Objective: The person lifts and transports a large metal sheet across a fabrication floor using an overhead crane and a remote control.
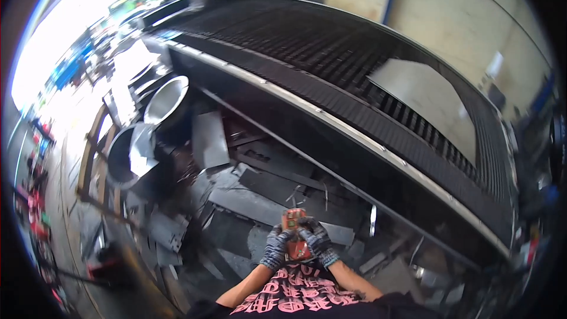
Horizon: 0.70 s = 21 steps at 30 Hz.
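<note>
An orange-red handheld device [293, 218] with small buttons is held upright in front of the person's chest, between both gloved hands. My left hand [276, 247], in a grey patterned knit glove, is closed around its left side. My right hand [317, 241], gloved alike, wraps its right side, with fingers near the upper part. Below the hands, another orange-red part [299, 250] shows between the wrists; whether it belongs to the same device I cannot tell. Flat grey metal scraps lie on the floor beyond the hands.
A long slatted machine bed [283, 53] crosses the view, with a metal sheet [428, 97] on its right part. At left stand round metal drums [121, 156] and a brown frame [91, 153]. Scrap sheets [254, 204] cover the floor along the bed's dark side.
</note>
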{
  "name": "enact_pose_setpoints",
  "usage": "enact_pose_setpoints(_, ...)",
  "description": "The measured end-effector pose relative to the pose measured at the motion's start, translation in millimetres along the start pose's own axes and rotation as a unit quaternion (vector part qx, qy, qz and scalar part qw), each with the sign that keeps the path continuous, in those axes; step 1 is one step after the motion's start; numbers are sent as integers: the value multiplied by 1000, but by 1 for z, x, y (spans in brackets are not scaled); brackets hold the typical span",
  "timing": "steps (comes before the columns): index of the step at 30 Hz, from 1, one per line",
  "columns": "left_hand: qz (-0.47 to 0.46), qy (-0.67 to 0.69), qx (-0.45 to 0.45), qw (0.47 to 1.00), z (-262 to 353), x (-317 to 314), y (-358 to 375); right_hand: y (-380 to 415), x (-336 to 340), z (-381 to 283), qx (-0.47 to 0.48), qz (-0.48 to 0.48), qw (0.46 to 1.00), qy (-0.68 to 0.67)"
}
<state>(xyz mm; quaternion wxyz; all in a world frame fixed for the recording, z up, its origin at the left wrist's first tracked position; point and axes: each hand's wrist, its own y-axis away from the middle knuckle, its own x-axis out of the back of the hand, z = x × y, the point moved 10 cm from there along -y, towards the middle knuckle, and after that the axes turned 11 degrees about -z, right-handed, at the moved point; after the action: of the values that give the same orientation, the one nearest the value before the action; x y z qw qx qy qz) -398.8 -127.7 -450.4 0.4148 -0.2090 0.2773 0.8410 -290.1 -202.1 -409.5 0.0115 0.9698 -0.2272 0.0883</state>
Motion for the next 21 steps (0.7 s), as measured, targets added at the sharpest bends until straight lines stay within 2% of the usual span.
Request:
enact_pose_setpoints(1, 27, 12, -12, 999, 6, -5, 3, -1, 0, 13, 0, 6, 1000, -15)
enact_pose_setpoints(2, 33, -36, -25, 998, 14, -7, 5, -1, -2, 21, 0, 8, 1000, -29)
enact_pose_setpoints(3, 23, -25, -26, 999, 15, -11, 4, 1, 0, 18, -5, 15, 999, -38)
enact_pose_setpoints(4, 16, -11, -27, 999, 15, -13, 5, 2, -2, 18, -18, 15, 994, -106)
enact_pose_setpoints(9, 3, -1, 13, 1000, 13, -19, 6, 7, 5, -11, -5, 32, 999, 8)
enact_pose_setpoints(12, 2, -15, 34, 999, 1, -8, 2, 11, 6, -11, -31, 38, 999, -4)
enact_pose_setpoints(14, -42, -16, 34, 998, -4, -9, -1, 17, 6, -10, -46, 53, 997, -32)
enact_pose_setpoints(16, -49, -34, 50, 997, -4, -9, -1, 17, 7, -7, -44, 58, 997, 4)
enact_pose_setpoints(21, -38, -14, 72, 997, -18, -8, -10, 20, 10, 7, -57, 91, 993, -49)
